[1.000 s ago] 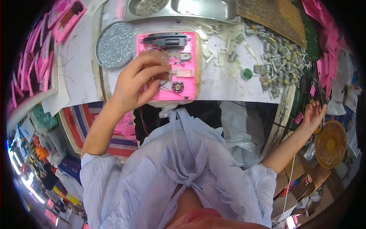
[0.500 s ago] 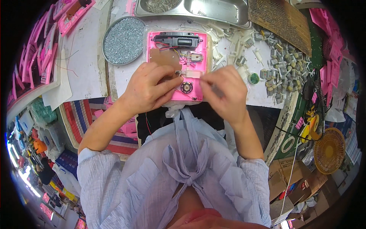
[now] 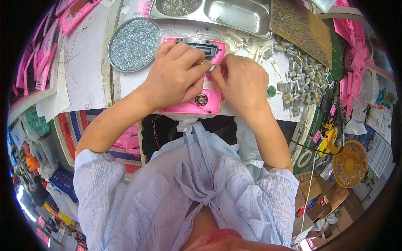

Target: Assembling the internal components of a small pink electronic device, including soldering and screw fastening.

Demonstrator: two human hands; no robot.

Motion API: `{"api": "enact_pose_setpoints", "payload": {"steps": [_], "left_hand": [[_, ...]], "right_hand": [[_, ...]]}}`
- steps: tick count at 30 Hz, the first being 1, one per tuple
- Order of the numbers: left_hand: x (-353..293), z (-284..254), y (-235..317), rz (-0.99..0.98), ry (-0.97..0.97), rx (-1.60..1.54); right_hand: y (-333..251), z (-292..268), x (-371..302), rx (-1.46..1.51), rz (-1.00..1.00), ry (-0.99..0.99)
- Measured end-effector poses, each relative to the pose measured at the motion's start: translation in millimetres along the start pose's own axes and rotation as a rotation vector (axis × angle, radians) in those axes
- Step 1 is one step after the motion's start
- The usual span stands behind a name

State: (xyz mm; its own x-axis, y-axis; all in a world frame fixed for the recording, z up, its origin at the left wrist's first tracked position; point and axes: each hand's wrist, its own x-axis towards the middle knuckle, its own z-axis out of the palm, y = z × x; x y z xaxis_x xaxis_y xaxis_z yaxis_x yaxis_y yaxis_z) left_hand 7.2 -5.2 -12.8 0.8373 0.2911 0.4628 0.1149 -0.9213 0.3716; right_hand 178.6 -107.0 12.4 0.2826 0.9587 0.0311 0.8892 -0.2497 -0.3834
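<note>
A pink plastic housing (image 3: 190, 108) lies open on the table in front of me. A black slotted part (image 3: 209, 49) sits across its far end, and a small round speaker (image 3: 201, 99) near its close end. My left hand (image 3: 178, 75) reaches over the housing's left side, fingers curled and pinched. From the right edge, my right hand (image 3: 243, 81) closes in with thumb and fingers together. The fingertips of both hands meet at a small pale part (image 3: 212, 67) beside the black part. My fingers mostly cover it and the housing's middle.
A round tray of screws (image 3: 133, 45) stands left of the housing. Behind it is a divided metal tray (image 3: 238, 16). White plastic pieces (image 3: 240, 45) and a heap of small motors (image 3: 303, 79) lie to the right, near a brown board (image 3: 300, 29). Pink shells (image 3: 44, 54) are stacked at far left.
Both hands have moved farther from me over the housing, from its middle part up beside the black slotted part, and their fingertips have come together. The view has shifted slightly.
</note>
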Motion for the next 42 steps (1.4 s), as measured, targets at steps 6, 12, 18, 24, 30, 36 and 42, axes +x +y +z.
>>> {"api": "enact_pose_setpoints", "payload": {"steps": [6,12,18,24,30,36,42], "left_hand": [[-1.3,-3.6,-6.7,0.05,-0.041,0.039],[3.3,0.3,-12.8,0.104,-0.067,0.069],[11.7,-5.1,-9.1,0.097,-0.103,0.02],[32.6,-20.6,-4.4,0.11,-0.236,-0.024],[50.9,-14.2,-14.7,0.223,-0.284,-0.091],[53.6,-5.7,-28.8,0.249,-0.238,-0.104],[31.6,-7.3,-37.4,0.238,-0.206,-0.086]], "right_hand": [[14.8,3.1,0.2,0.417,0.205,-0.125],[-27.7,-7.4,-4.0,-0.383,-0.278,-0.04],[16.6,-15.0,26.1,0.006,-0.238,-0.168],[57.5,-36.4,6.2,0.499,0.004,-0.225],[339.9,-200.8,66.5,-0.405,0.63,0.081],[535.8,-223.7,25.3,-1.043,0.918,-0.553],[580.2,-189.8,13.1,-0.981,0.688,-0.366]]}}
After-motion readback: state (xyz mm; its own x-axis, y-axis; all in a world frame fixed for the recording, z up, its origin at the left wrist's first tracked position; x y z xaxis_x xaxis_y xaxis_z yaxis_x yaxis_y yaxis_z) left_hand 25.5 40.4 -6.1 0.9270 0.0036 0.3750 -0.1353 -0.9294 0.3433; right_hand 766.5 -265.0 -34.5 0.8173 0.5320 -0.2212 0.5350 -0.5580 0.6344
